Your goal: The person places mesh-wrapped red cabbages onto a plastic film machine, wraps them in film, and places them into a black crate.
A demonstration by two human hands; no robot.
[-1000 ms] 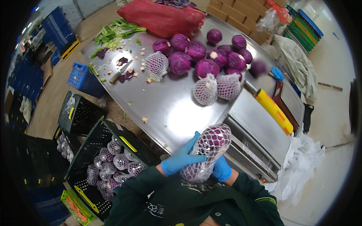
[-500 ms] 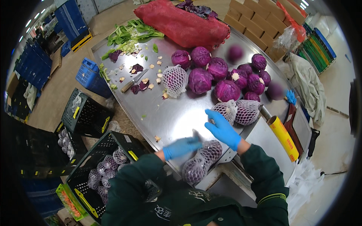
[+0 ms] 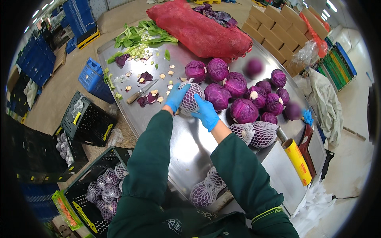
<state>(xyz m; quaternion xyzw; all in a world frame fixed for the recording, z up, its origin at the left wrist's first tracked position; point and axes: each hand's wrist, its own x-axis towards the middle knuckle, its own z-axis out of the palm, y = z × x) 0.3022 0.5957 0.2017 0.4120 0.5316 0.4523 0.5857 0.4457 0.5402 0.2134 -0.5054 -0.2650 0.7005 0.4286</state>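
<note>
Both my hands, in blue gloves, grip a purple cabbage in a white foam net [image 3: 193, 96] on the steel table [image 3: 186, 154]. My left hand [image 3: 176, 97] wraps its left side, and my right hand [image 3: 206, 114] closes on its lower right side. Bare purple cabbages [image 3: 217, 96] cluster just to the right. Two more netted cabbages [image 3: 264, 134] lie beyond my right forearm. Near the front edge rest other netted cabbages [image 3: 203, 193], partly hidden by my right sleeve. A knife [image 3: 141, 92] lies left of my hands among trimmings.
A red mesh sack [image 3: 200, 29] and cut green leaves [image 3: 145, 35] occupy the table's far side. At the right stands a yellow film roll [image 3: 297, 162]. A black crate [image 3: 73, 198] with netted cabbages sits at lower left, near a blue basket [image 3: 93, 75].
Both hands have moved away from the netted cabbages at the front edge, up and left across the table. They now hold the netted cabbage that stood alone there. The view has shifted slightly.
</note>
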